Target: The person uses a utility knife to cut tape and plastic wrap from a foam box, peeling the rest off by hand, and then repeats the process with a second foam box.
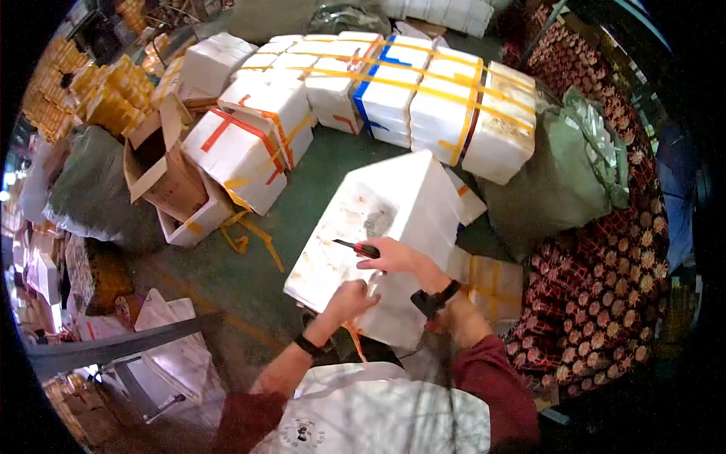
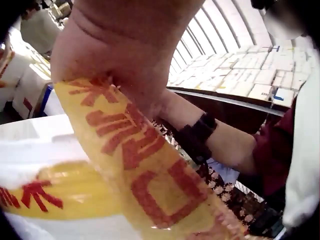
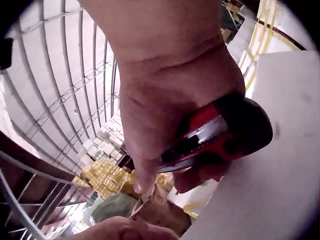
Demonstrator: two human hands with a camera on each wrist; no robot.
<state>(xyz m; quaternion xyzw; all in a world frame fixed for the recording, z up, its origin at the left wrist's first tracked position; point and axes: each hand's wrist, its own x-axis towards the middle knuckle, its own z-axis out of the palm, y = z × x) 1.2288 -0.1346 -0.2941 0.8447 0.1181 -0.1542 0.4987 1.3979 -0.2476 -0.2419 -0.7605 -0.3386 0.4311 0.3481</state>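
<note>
- White foam box (image 1: 378, 227) sits tilted in front of the person, its broad stained face turned up, over a green floor (image 1: 302, 174); both hands work at its near edge
- Right hand (image 1: 397, 256) has its fingers curled tight round a red and black utility knife (image 1: 361, 247); the blade end points left across the box face; the right wrist view shows the knife (image 3: 220, 132) clamped in the palm beside the white foam (image 3: 280, 165)
- Left hand (image 1: 349, 296) lies on the near edge of the box, fingers closed on a strip of yellow tape (image 2: 140, 165) printed with red characters; the strip runs off the box under that hand
- Behind the box, more taped foam boxes (image 1: 423, 91) stand in a row; an open cardboard carton (image 1: 162, 170) lies to the left, a grey-green sack (image 1: 567, 166) to the right
</note>
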